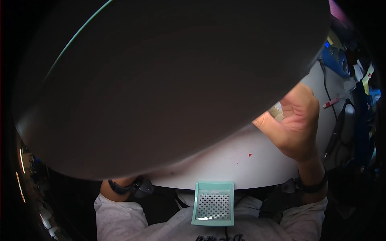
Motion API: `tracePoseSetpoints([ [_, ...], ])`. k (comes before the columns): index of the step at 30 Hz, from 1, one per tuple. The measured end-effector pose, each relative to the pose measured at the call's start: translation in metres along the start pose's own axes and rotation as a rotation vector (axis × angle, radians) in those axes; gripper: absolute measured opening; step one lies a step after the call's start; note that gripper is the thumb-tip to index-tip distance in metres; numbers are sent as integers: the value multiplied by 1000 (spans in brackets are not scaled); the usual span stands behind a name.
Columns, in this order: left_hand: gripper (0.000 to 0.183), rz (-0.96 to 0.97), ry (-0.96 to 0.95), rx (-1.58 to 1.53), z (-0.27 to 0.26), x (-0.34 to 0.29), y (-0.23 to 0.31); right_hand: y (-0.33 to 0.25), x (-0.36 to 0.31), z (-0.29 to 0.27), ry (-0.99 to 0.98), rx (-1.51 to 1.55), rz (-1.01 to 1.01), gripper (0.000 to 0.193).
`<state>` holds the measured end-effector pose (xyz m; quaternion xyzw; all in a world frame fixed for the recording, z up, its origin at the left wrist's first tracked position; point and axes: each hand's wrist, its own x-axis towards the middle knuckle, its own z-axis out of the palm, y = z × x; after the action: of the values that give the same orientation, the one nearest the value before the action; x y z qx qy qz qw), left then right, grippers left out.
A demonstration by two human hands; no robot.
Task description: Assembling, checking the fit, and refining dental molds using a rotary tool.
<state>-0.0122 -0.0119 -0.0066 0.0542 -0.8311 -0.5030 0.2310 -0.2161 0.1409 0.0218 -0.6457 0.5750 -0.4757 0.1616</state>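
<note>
A large dark rounded shape (173, 92) sits very close and blurred, covering most of the head view; its kind does not show. A thin green line runs along its upper left. At its lower right edge is my right hand (299, 124), palm turned leftward, thumb apart from the palm. Its other fingers pass behind the dark shape, so their grip is hidden. A small pale, crumpled-looking piece (276, 112) shows in the gap by the thumb; I cannot tell whether the hand touches it. My left hand is hidden behind the dark shape; only its forearm (116, 190) shows.
A mint-green frame with a perforated metal plate (214, 205), like a grater, is at the white table's (225, 160) near edge, before my torso. Small red bits (250, 155) lie on the tabletop. At right are a red-and-white tube (331, 102), a black cable and a blue device (335, 60).
</note>
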Motion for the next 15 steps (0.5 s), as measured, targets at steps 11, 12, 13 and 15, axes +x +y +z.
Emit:
tracePoseSetpoints([
  [11,62,193,-284,572,-11,15,7,5,1,0,-49,-167,-97,19],
  [12,57,-113,-255,314,-2,4,0,8,2,-1,-104,-137,-122,19],
  [13,57,-109,-256,312,0,1,3,10,3,-3,-102,-141,-121,19],
  [15,57,-80,-279,365,1,0,8,12,3,-14,-125,-282,-45,17],
])
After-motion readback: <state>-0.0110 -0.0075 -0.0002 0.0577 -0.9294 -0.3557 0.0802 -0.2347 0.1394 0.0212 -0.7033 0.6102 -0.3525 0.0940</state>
